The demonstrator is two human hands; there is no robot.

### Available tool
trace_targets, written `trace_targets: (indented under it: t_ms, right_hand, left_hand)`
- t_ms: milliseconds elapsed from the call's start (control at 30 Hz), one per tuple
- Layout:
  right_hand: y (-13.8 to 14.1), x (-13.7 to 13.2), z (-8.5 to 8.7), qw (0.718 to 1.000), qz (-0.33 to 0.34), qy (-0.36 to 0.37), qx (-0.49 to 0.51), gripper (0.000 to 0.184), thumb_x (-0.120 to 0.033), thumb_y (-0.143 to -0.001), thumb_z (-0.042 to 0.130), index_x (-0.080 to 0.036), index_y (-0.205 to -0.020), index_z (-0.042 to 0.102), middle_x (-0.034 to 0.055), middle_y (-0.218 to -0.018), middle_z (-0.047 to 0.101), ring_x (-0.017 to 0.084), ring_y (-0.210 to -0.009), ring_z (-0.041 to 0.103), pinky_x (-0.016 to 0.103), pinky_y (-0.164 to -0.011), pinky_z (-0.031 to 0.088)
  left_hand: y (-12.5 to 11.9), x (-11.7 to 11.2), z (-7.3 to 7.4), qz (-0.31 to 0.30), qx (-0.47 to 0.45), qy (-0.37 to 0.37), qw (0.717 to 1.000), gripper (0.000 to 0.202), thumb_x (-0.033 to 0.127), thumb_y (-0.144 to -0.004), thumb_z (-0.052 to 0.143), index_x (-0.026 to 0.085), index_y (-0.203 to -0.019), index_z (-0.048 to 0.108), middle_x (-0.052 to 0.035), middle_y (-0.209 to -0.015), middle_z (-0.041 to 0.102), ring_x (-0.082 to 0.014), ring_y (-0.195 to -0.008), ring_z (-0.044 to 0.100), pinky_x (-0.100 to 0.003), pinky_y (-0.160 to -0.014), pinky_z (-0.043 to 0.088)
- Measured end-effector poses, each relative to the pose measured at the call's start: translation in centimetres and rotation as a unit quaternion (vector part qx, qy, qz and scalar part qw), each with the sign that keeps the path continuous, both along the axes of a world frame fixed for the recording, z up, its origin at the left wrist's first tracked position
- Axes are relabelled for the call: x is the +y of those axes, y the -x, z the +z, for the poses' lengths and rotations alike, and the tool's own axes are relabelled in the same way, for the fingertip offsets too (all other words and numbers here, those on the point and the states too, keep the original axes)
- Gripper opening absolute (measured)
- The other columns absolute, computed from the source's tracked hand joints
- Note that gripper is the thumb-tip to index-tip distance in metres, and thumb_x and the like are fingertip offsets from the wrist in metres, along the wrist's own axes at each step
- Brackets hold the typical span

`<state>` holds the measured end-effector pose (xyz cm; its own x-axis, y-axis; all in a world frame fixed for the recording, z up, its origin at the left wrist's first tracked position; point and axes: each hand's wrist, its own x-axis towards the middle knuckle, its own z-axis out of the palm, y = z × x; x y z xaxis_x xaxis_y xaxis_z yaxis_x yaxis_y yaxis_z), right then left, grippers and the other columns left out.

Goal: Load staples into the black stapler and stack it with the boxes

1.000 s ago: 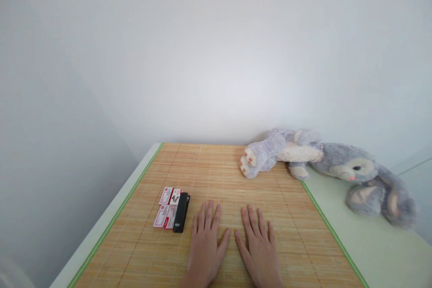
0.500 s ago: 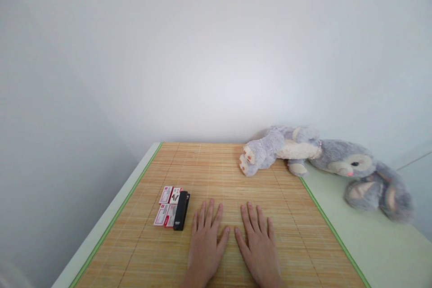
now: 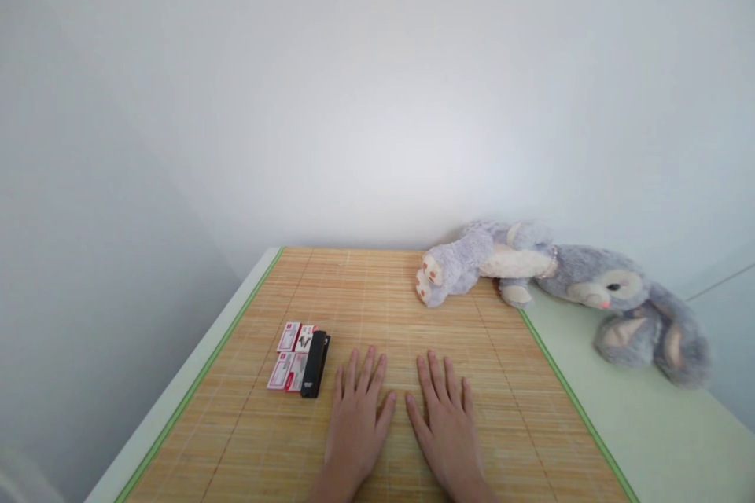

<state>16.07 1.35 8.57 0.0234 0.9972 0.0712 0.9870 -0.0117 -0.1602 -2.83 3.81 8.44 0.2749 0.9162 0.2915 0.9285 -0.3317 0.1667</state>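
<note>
The fingers [image 3: 366, 373] of the left hand [image 3: 355, 428] and right hand [image 3: 449, 432] are straight, slightly spread and empty, palms down on the mat [image 3: 359, 291]. Just left of the nearer left hand lies the black stapler [image 3: 314, 365], its long axis running away from the person, far end angled rightward. Small boxes [image 3: 296, 372] sit beyond its left side, perhaps touching it; the view is too coarse to tell.

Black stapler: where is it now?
In the head view, left of center, the black stapler lies on the bamboo mat between four red-and-white boxes and the left hand.
</note>
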Motion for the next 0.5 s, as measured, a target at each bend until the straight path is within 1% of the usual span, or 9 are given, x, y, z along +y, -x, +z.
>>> trace_targets:
  t_ms: [67, 333, 500]
  right_hand:
    - [0.03, 0.01, 0.0, 1.0, -0.001, 0.001, -0.001, 0.068, -0.059, -0.103, 0.028, -0.031, -0.164, 0.018, 0.0005, -0.172, 0.013, 0.034, -0.159, 0.007, 0.065, -0.125, 0.009]
    - [0.12, 0.02, 0.14, 1.0, 0.004, -0.006, -0.002, 0.068, -0.058, -0.104, 0.029, -0.03, -0.164, 0.017, 0.0008, -0.172, 0.011, 0.034, -0.159, 0.006, 0.065, -0.125, 0.009]
    - [0.01, 0.05, -0.32, 1.0, 0.002, -0.01, 0.003, 0.068, -0.059, -0.103, 0.031, -0.031, -0.164, 0.018, 0.0006, -0.172, 0.012, 0.034, -0.159, 0.007, 0.066, -0.124, 0.009]
  left_hand:
    - [0.0, 0.02, -0.04, 0.0, 0.0, -0.004, 1.0, 0.065, 0.042, -0.102, 0.045, 0.037, -0.162, 0.022, 0.002, -0.168, 0.032, -0.029, -0.158, 0.019, -0.055, -0.123, 0.026]
    - [0.06, 0.01, 0.05, -0.001, 0.0, -0.007, 1.0, 0.066, 0.041, -0.102, 0.047, 0.036, -0.162, 0.022, 0.0011, -0.168, 0.031, -0.0294, -0.157, 0.021, -0.054, -0.123, 0.026]
    - [0.06, -0.08, 0.24, 0.002, -0.004, 0.008, 1.0, 0.066, 0.041, -0.102, 0.047, 0.036, -0.162, 0.021, 0.0018, -0.17, 0.026, -0.0295, -0.157, 0.02, -0.054, -0.124, 0.024]
